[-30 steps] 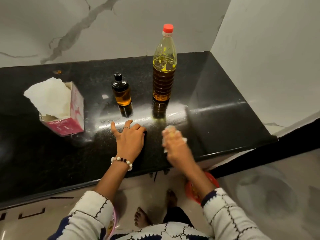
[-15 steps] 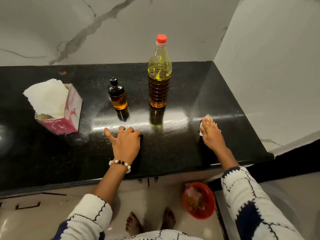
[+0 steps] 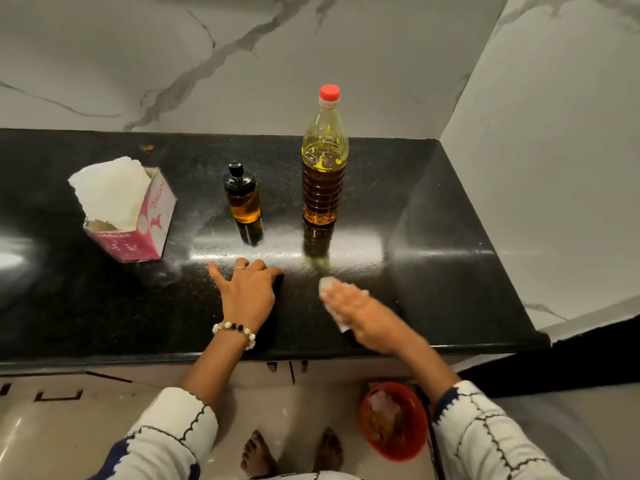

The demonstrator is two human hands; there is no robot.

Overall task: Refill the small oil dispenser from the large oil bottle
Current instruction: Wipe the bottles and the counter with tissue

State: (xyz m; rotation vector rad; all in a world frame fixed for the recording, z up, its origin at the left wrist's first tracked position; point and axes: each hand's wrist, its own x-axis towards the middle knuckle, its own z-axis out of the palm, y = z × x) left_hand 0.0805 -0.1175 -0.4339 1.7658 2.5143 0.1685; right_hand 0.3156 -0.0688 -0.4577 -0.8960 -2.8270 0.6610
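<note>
While the left hand [image 3: 250, 295] rests open on the black surface [image 3: 433, 216] and the blurred right hand [image 3: 360, 311] presses a tissue [image 3: 327, 283] flat, the capped oil bottle [image 3: 323, 161] at centre looks heavy, possibly slick; grip its ribbed waist. The small dispenser [image 3: 242, 195] stands left of it.

Bright overhead light throws a broad white glare across the glossy tabletop [image 3: 346, 244]. The right hand [image 3: 360, 313] is motion-blurred. Wide-angle distortion bends the edges.
</note>
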